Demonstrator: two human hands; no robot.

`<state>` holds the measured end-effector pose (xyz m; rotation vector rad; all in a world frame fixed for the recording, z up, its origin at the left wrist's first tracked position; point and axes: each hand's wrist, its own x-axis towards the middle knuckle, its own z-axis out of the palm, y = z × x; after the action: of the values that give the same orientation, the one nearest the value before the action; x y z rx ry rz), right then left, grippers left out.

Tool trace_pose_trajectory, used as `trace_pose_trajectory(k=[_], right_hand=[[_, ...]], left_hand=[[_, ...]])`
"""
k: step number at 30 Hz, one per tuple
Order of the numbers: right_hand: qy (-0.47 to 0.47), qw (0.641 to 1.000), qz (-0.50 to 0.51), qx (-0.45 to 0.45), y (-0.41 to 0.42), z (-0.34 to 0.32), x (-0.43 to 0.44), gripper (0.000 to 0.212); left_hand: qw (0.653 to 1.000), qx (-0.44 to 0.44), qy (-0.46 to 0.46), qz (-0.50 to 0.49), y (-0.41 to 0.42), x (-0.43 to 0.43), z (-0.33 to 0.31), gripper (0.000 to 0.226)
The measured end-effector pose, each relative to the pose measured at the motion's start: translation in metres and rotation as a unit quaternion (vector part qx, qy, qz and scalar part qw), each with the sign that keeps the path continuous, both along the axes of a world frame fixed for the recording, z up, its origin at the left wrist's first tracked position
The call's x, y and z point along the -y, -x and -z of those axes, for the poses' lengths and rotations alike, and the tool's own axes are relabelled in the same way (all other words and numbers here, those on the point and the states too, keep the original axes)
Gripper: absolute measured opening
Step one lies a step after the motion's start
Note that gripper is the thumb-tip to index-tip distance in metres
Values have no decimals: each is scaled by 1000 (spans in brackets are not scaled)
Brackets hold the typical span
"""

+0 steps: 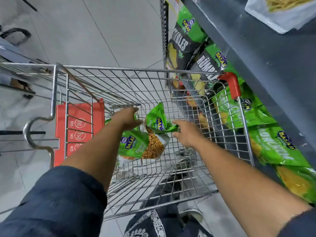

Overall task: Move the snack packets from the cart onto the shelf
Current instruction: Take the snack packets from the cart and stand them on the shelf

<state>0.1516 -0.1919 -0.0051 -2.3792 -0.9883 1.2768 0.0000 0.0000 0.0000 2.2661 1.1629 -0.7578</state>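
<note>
Both my arms reach down into a wire shopping cart [147,71]. On its floor lie green snack packets: one flat packet with orange snacks showing [142,146], and a crumpled one propped up [158,121] beyond it. My left hand [127,118] hovers over the left packets, fingers bent down, touching the top of a packet partly hidden under it. My right hand [185,132] is open, fingertips at the right edge of the crumpled packet. The grey shelf [266,69] stands to the right of the cart.
Green and black snack bags [186,40] and more green packets [273,144] fill the lower shelf level on the right, close against the cart's side. A red child-seat flap [78,127] is at the cart's left end. Grey tiled floor lies beyond. My legs stand below the cart.
</note>
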Motion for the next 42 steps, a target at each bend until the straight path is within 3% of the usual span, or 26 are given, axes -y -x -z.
trace_pose_trajectory(k=[4, 9, 12, 15, 18, 22, 25, 29, 35, 42], right_hand=[[-8, 999, 47, 24, -2, 7, -1, 31], [-40, 993, 106, 26, -10, 11, 0, 9], [-91, 985, 143, 2, -14, 15, 4, 17], [-145, 972, 179, -39, -18, 20, 12, 9], [-189, 954, 217, -78, -22, 22, 17, 4], [-221, 923, 302, -89, -26, 25, 21, 7], [-232, 904, 349, -87, -25, 22, 21, 15], [-288, 874, 385, -68, -31, -5, 14, 13], [-404, 847, 344, -19, -50, -85, 29, 12], [-519, 759, 388, 56, -70, -190, 80, 10]], left_hand=[[998, 52, 10, 20, -28, -6, 13, 71], [996, -8, 88, 5, -48, 2, 46, 86], [995, -16, 98, 19, -44, 8, 70, 63], [995, -24, 93, -1, -39, 9, 86, 51], [996, -9, 93, -6, -42, 6, 93, 57], [992, 3, 122, -30, -48, 4, 95, 86], [989, 21, 138, -44, -48, 5, 96, 77], [989, 58, 136, -30, -56, 17, 71, 51], [978, 172, 113, -31, -70, 26, 5, 52], [929, 339, 147, 0, -89, 62, -103, 44]])
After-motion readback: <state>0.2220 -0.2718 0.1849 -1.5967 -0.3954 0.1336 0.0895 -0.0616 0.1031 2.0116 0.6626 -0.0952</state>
